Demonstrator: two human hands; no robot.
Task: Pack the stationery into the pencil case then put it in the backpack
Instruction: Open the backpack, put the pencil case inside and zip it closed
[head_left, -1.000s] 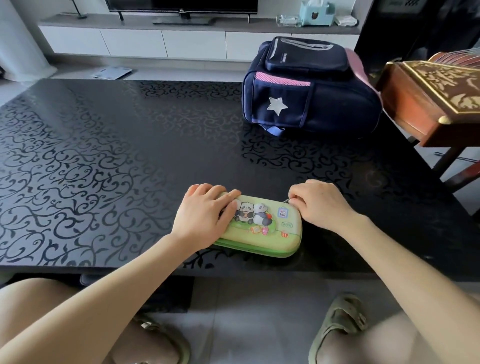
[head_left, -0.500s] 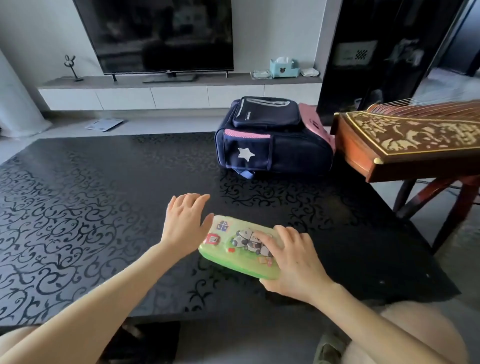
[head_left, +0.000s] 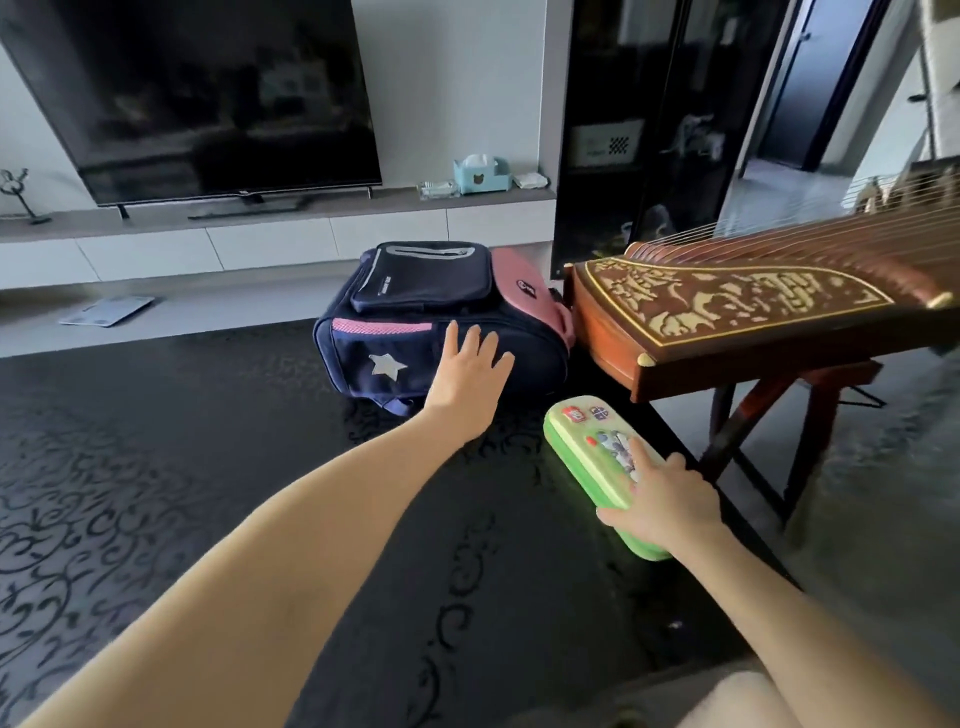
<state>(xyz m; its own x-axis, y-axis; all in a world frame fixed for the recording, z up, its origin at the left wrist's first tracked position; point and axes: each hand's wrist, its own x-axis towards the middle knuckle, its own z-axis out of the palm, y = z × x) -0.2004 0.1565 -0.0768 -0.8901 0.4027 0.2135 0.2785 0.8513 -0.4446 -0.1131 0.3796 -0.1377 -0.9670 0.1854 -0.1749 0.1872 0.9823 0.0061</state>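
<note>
Head view. The backpack (head_left: 415, 312), navy with pink trim and a white star, lies on the far right part of the black patterned table (head_left: 156, 467). The left hand (head_left: 470, 374) is extended to its near face with fingers straight and spread; contact cannot be confirmed. The right hand (head_left: 665, 499) grips the near end of the green pencil case (head_left: 587, 441), fingers over the lid, thumb at the side. The case is closed and sits at the table's right edge, near the backpack, apart from it. A wooden zither (head_left: 753, 312) stands just right of the backpack. A television (head_left: 208, 93) stands at the far wall.
</note>
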